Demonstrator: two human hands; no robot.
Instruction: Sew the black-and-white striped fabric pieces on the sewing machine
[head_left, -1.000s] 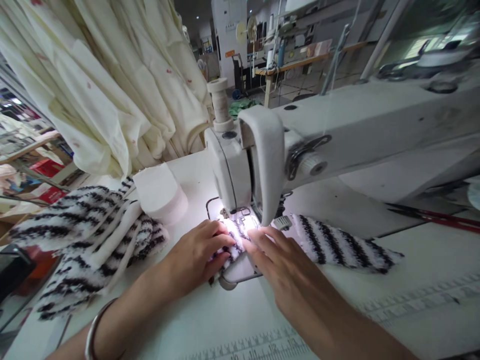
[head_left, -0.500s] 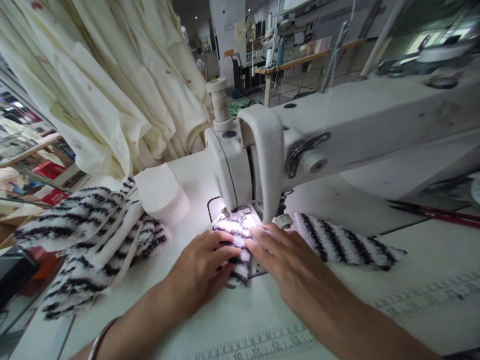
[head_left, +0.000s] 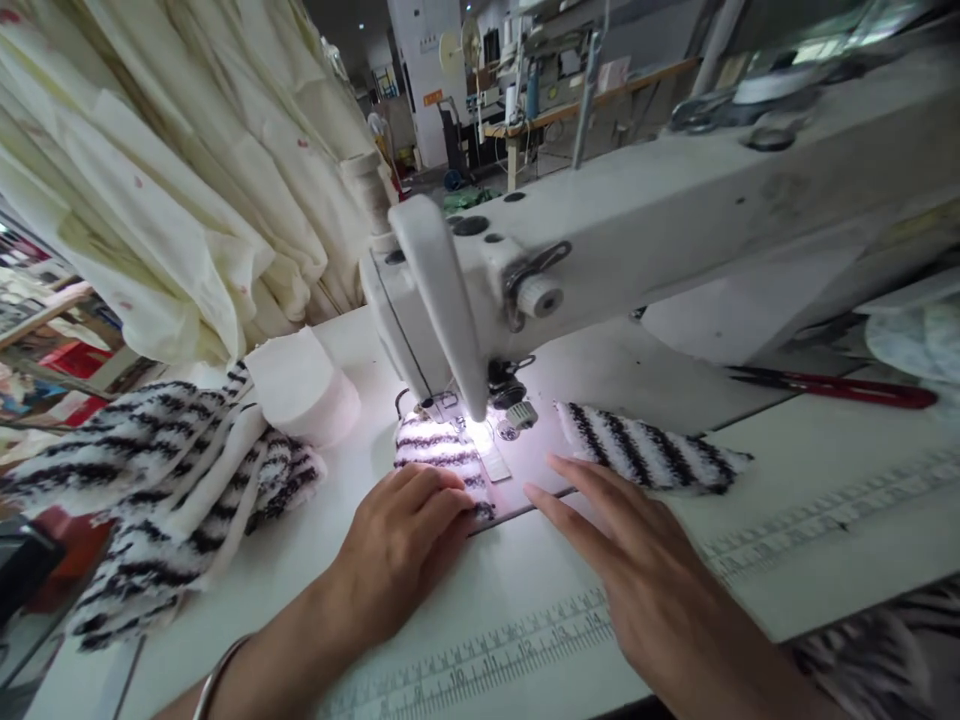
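Observation:
My left hand [head_left: 401, 550] lies flat on the near end of a small black-and-white striped fleece piece [head_left: 439, 450] under the presser foot [head_left: 480, 425] of a white sewing machine [head_left: 600, 240]. My right hand [head_left: 637, 565] hovers flat over the table, fingers apart, empty, just right of the lit needle plate. A second striped piece [head_left: 645, 455] lies beyond its fingertips, to the right of the needle.
A heap of striped fleece pieces [head_left: 150, 500] sits at the left, with a white fabric roll [head_left: 304, 390] behind it. Cream printed cloth [head_left: 172, 180] hangs at the back left. Red-handled scissors [head_left: 847, 388] lie at the right. A ruler strip [head_left: 525, 650] runs along the table's front edge.
The striped piece has moved away from me under the foot. My right hand came off it and drew back to the right; my left hand stays on its near end.

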